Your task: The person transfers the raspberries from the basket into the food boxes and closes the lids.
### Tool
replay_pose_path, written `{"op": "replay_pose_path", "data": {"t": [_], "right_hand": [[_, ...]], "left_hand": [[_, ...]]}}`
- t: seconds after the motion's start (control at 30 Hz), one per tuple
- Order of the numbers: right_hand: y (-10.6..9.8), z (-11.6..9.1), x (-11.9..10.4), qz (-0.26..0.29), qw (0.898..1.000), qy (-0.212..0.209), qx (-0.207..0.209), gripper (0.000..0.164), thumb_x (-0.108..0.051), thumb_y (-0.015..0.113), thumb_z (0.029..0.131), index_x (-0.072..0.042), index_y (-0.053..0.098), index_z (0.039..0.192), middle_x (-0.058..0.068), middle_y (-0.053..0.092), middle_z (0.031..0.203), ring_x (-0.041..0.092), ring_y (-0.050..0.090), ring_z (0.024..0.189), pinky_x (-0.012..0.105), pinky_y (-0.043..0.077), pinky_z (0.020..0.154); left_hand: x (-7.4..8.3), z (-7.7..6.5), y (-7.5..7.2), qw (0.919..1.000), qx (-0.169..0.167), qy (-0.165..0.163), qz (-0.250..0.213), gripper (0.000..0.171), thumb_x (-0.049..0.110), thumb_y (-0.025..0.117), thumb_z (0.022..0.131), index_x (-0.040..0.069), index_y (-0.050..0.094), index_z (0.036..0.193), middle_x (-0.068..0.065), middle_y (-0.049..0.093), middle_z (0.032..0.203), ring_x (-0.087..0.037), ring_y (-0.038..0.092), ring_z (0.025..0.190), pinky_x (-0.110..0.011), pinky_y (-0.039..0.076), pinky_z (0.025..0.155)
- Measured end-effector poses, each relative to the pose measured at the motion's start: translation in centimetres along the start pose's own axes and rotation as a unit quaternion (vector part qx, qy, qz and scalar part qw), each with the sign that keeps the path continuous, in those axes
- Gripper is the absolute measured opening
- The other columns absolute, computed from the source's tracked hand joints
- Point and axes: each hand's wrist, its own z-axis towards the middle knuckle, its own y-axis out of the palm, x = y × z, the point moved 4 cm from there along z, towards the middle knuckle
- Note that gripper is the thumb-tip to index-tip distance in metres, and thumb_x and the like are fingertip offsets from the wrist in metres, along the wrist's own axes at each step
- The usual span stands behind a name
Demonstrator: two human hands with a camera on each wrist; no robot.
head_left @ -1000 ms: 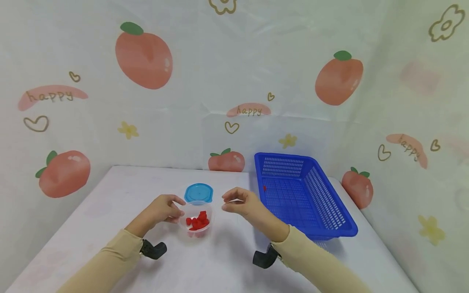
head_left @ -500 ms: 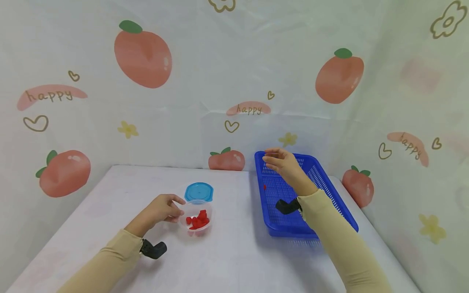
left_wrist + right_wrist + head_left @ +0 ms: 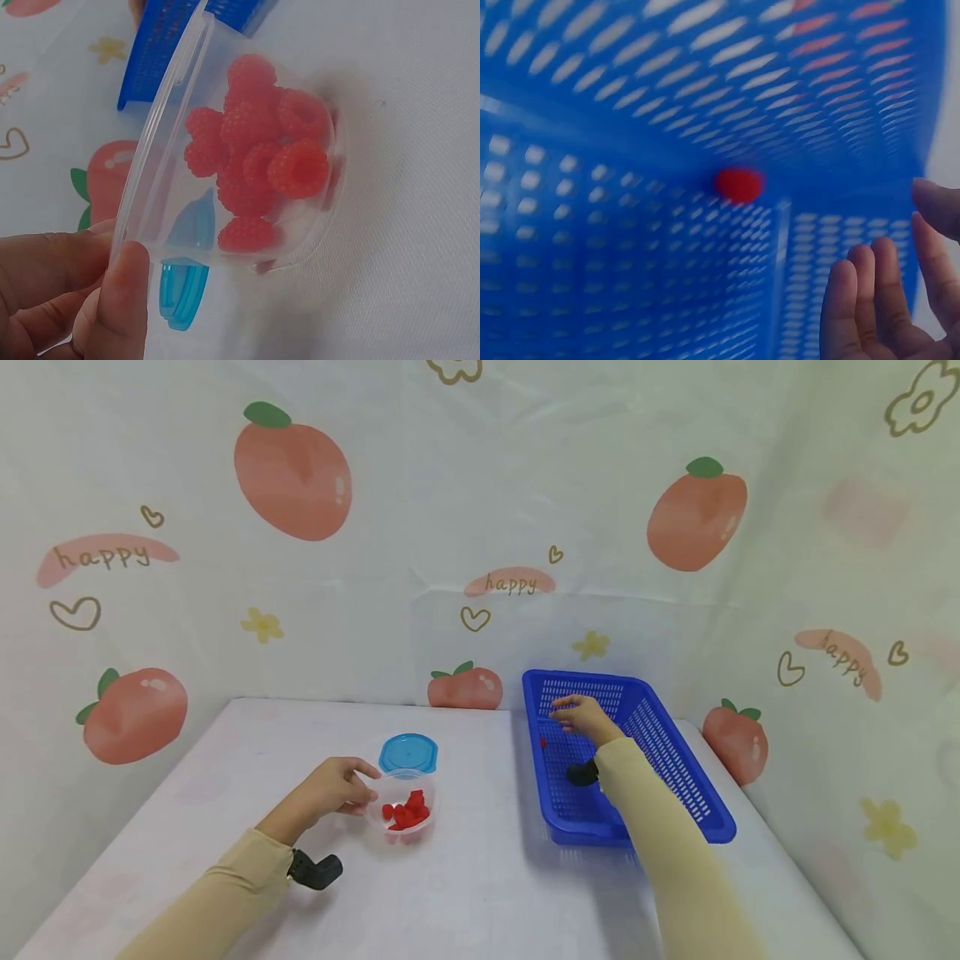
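Note:
My left hand pinches the rim of a clear plastic container at its left side, thumb and fingers on either side of the edge in the left wrist view. Several red raspberries lie inside it. Over the far left part of a blue plastic basket hovers my right hand, fingers extended and loosely bent. No object shows between its thumb and fingers. A single raspberry, blurred, rests low in the basket by its side wall.
A blue lid lies on the white table just behind the container. The basket stands on the right with raised, slotted walls. A printed cloth backdrop rises behind the table.
My right hand has gone from near the container up over the basket's left edge, then lower above the basket's inside. The left hand and container have stayed put.

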Motion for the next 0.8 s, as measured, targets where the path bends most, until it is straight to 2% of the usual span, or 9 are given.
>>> {"op": "replay_pose_path", "data": {"t": [0.1, 0.23, 0.4, 0.57, 0.7, 0.8], "right_hand": [[0.4, 0.1, 1.1, -0.033, 0.999, 0.016, -0.003, 0.043, -0.007, 0.060, 0.094, 0.005, 0.050, 0.134, 0.024, 0.050, 0.137, 0.035, 0.056, 0.115, 0.041, 0.049, 0.101], [1.0, 0.2, 2.2, -0.060, 0.998, 0.030, -0.019, 0.039, -0.003, 0.060, 0.093, 0.005, 0.054, 0.130, 0.021, 0.056, 0.130, 0.025, 0.059, 0.099, 0.040, 0.051, 0.096], [1.8, 0.2, 2.8, -0.077, 0.996, 0.045, -0.027, 0.035, -0.001, 0.057, 0.093, 0.007, 0.056, 0.127, 0.020, 0.066, 0.119, 0.031, 0.062, 0.108, 0.041, 0.053, 0.095], [2.3, 0.1, 2.6, -0.091, 0.995, 0.038, -0.034, 0.034, 0.001, 0.054, 0.094, 0.010, 0.054, 0.127, 0.023, 0.068, 0.114, 0.036, 0.060, 0.115, 0.041, 0.053, 0.094], [2.7, 0.1, 2.6, -0.086, 0.994, 0.046, -0.039, 0.035, 0.001, 0.055, 0.094, 0.010, 0.053, 0.128, 0.024, 0.064, 0.120, 0.035, 0.062, 0.111, 0.038, 0.054, 0.093], [2.8, 0.1, 2.6, -0.087, 0.994, 0.054, -0.038, 0.035, 0.002, 0.058, 0.092, 0.010, 0.055, 0.126, 0.023, 0.064, 0.119, 0.031, 0.065, 0.102, 0.036, 0.056, 0.089]], "left_hand": [[0.0, 0.0, 0.0, 1.0000, 0.000, -0.005, -0.001, 0.039, 0.007, 0.071, 0.086, -0.004, 0.057, 0.121, -0.010, 0.063, 0.079, -0.017, 0.061, 0.062, -0.027, 0.059, 0.064], [-0.1, 0.1, 0.1, 1.0000, 0.000, -0.007, -0.001, 0.039, 0.007, 0.071, 0.086, -0.004, 0.058, 0.121, -0.011, 0.063, 0.080, -0.017, 0.061, 0.063, -0.027, 0.058, 0.064], [0.0, 0.1, 0.2, 1.0000, -0.002, -0.008, -0.004, 0.038, 0.007, 0.071, 0.086, -0.004, 0.058, 0.121, -0.011, 0.063, 0.080, -0.017, 0.061, 0.063, -0.027, 0.059, 0.064], [0.2, 0.0, 0.2, 1.0000, -0.003, -0.004, -0.008, 0.038, 0.007, 0.070, 0.086, -0.004, 0.058, 0.120, -0.010, 0.063, 0.080, -0.017, 0.061, 0.063, -0.027, 0.059, 0.064], [0.1, -0.1, 0.1, 0.9999, -0.008, 0.005, -0.014, 0.039, 0.006, 0.071, 0.085, -0.005, 0.057, 0.120, -0.010, 0.063, 0.078, -0.017, 0.061, 0.062, -0.028, 0.059, 0.065], [0.0, -0.1, 0.0, 0.9998, -0.011, 0.010, -0.015, 0.039, 0.006, 0.071, 0.085, -0.006, 0.057, 0.120, -0.010, 0.062, 0.078, -0.017, 0.061, 0.062, -0.029, 0.059, 0.065]]}}
